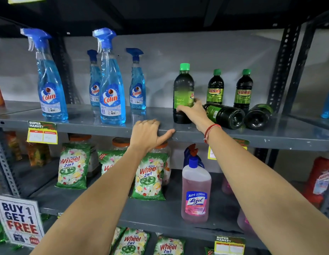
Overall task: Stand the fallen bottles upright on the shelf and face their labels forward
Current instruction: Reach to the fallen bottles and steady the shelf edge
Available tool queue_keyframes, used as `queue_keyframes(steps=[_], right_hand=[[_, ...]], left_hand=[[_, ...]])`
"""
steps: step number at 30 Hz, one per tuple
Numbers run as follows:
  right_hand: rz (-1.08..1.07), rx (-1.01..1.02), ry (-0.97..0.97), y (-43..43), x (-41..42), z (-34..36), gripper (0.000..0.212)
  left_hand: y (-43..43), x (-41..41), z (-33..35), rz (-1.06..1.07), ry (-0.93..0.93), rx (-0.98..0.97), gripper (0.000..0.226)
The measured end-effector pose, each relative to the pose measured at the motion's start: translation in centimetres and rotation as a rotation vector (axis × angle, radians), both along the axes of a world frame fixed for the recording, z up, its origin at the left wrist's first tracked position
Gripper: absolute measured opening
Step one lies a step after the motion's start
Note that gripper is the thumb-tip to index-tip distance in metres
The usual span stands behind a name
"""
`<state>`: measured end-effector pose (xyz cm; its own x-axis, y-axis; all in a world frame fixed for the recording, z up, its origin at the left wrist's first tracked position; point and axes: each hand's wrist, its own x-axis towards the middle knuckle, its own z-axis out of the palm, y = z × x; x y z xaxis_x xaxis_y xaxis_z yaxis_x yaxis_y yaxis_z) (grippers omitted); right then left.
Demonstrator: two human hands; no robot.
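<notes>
On the grey shelf a dark green-capped bottle stands upright, its label turned mostly sideways. My right hand is wrapped round its lower part. Two more dark bottles lie on their sides to the right: one with its base toward me, another beside it. Behind them two Sunny bottles stand upright with labels facing forward. My left hand rests on the shelf's front edge, fingers curled over it, holding nothing.
Several blue Colin spray bottles stand on the left of the same shelf. A black upright post bounds the right side. Below are Wheel detergent packs and a pink Lizol bottle. Price tags hang on the shelf edges.
</notes>
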<state>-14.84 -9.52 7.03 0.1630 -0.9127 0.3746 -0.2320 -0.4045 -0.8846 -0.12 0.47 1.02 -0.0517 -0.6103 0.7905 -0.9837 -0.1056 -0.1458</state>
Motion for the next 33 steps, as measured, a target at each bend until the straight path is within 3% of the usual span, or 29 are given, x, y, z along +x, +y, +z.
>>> queue_keyframes(steps=[3, 8, 13, 17, 19, 24, 29, 33], right_hand=[[-0.029, -0.043, 0.057, -0.2, 0.1, -0.2, 0.064], [-0.081, -0.128, 0.169, -0.1, 0.6, -0.3, 0.099], [0.013, -0.041, 0.075, -0.6, 0.2, -0.5, 0.072], [-0.115, -0.211, 0.234, -0.1, 0.5, -0.6, 0.094], [-0.081, -0.18, 0.222, 0.0, 0.6, -0.6, 0.098], [0.011, -0.061, 0.133, -0.2, 0.1, -0.6, 0.074], [-0.079, -0.171, 0.233, 0.1, 0.5, -0.5, 0.085], [-0.009, -0.125, 0.197, 0.3, 0.6, -0.5, 0.087]], left_hand=[[-0.5, -1.3, 0.2, -0.054, -0.028, 0.004, 0.08], [-1.1, -1.8, -0.4, -0.037, 0.013, -0.035, 0.077], [-1.0, -1.9, -0.5, -0.062, 0.015, -0.082, 0.074], [-1.0, -1.9, -0.5, -0.056, 0.024, -0.079, 0.076], [-0.9, -1.9, -0.5, -0.068, 0.031, -0.081, 0.075], [-0.9, -1.9, -0.6, -0.063, 0.03, -0.079, 0.08], [-0.7, -2.0, -0.3, -0.069, 0.05, -0.072, 0.09], [-0.5, -1.7, -0.4, -0.069, 0.046, -0.052, 0.089]])
